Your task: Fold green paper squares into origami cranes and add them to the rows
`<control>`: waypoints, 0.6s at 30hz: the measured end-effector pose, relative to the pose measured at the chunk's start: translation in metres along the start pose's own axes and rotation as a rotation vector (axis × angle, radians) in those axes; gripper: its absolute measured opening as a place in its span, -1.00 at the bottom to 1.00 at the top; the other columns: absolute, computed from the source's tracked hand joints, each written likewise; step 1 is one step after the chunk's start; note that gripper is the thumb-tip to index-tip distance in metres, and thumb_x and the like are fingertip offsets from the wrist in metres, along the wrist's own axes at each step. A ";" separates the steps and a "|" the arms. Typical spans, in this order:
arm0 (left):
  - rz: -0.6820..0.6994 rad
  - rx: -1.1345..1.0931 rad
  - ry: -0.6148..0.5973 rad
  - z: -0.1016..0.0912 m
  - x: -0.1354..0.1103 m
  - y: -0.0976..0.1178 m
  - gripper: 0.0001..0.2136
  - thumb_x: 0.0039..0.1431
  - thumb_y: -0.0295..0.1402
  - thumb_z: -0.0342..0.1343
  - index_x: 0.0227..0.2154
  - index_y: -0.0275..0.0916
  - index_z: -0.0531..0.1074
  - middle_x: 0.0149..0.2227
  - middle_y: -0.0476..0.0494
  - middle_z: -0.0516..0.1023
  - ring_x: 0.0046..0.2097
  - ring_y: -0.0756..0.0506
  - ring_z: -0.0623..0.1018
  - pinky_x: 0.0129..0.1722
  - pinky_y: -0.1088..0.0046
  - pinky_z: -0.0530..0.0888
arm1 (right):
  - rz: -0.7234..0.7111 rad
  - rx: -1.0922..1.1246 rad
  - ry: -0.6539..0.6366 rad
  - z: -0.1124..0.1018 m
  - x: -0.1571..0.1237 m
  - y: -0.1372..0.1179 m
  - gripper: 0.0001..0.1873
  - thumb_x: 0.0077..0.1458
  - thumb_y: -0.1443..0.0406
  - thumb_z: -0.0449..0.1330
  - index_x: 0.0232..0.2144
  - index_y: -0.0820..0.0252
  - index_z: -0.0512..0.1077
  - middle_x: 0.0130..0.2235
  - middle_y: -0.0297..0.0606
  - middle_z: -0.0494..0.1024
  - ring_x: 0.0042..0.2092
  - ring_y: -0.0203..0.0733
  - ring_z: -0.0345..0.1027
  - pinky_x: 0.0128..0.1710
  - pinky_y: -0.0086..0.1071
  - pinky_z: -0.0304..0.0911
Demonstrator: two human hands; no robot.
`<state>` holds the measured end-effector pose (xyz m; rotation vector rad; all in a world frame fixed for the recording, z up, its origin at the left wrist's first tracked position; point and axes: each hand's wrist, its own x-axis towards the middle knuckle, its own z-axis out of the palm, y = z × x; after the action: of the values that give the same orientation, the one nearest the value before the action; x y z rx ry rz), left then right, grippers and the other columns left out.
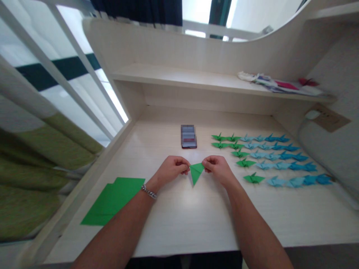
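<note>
A small green piece of folded paper, kite-shaped with its point toward me, is held just above the desk between both hands. My left hand pinches its left corner between thumb and fingers; a silver chain bracelet circles that wrist. The opposite corner is pinched by my right hand. Flat green paper sheets lie overlapping on the left of the desk, beside my left forearm. Right of my right hand, folded paper cranes stand in rows, green ones nearest and blue ones farther right.
A phone with a blurred screen lies beyond my hands. Behind it runs a raised shelf with papers and packets at its right end. A charger is plugged into the right wall. White railings border the left side.
</note>
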<state>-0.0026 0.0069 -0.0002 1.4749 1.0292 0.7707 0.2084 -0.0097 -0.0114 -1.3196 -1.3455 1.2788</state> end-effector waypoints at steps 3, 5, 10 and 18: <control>0.023 -0.036 0.085 0.000 0.002 -0.003 -0.89 -0.04 -0.45 0.12 -0.42 -0.34 0.50 -0.52 -0.11 0.54 -0.48 0.01 0.48 -0.43 0.49 0.42 | 0.007 0.024 0.060 -0.002 0.000 -0.001 -0.71 -0.14 0.13 0.26 -0.54 0.29 0.43 -0.63 -0.35 0.40 -0.59 -0.36 0.19 -0.56 -0.45 0.09; 0.024 -0.088 0.088 0.003 0.003 -0.004 -0.83 -0.01 -0.39 0.15 -0.33 -0.33 0.49 -0.46 -0.13 0.57 -0.43 -0.02 0.52 -0.39 0.46 0.44 | 0.016 0.036 0.077 0.000 -0.001 -0.002 -0.70 -0.16 0.13 0.28 -0.53 0.30 0.45 -0.63 -0.34 0.42 -0.59 -0.35 0.20 -0.56 -0.45 0.10; -0.014 -0.186 0.118 0.010 0.003 -0.007 -0.80 -0.06 -0.33 0.23 -0.37 -0.33 0.48 -0.41 -0.15 0.58 -0.39 -0.04 0.54 -0.32 0.40 0.49 | 0.032 0.147 0.154 0.011 0.000 -0.005 -0.63 -0.18 0.07 0.29 -0.47 0.30 0.48 -0.59 -0.29 0.47 -0.55 -0.31 0.29 -0.52 -0.43 0.22; -0.043 -0.324 0.180 0.010 0.008 -0.016 -0.75 -0.06 -0.28 0.24 -0.33 -0.33 0.44 -0.41 -0.12 0.54 -0.39 0.00 0.53 -0.33 0.44 0.48 | 0.055 0.256 0.177 0.020 0.001 -0.002 -0.59 -0.13 0.00 0.25 -0.42 0.24 0.41 -0.41 -0.22 0.53 -0.43 -0.27 0.39 -0.52 -0.48 0.25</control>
<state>0.0070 0.0098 -0.0179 1.1184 1.0119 1.0020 0.1879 -0.0104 -0.0125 -1.2645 -0.9939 1.2904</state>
